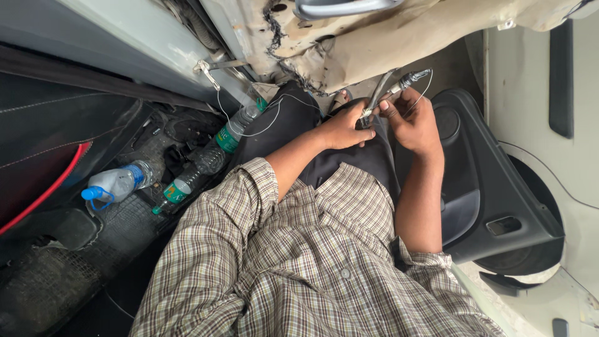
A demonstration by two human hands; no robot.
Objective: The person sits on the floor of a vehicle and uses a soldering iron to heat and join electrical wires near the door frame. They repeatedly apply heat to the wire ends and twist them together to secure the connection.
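Left hand: fingers curled, pinching the near end of a metal cable fitting, forearm crossing the lap.
Right hand: closed around the same fitting from the door side, thumb up, wrist bent.
Fitting: held above the knees, between both hands, its loop end pointing away.
Thin wire: trails loosely left toward the car body.
Risk: the slack wire could likely snag or kink if pulled; the small part may slip into the footwell.
Nearby: plastic bottles on the floor mat; black door panel at right.
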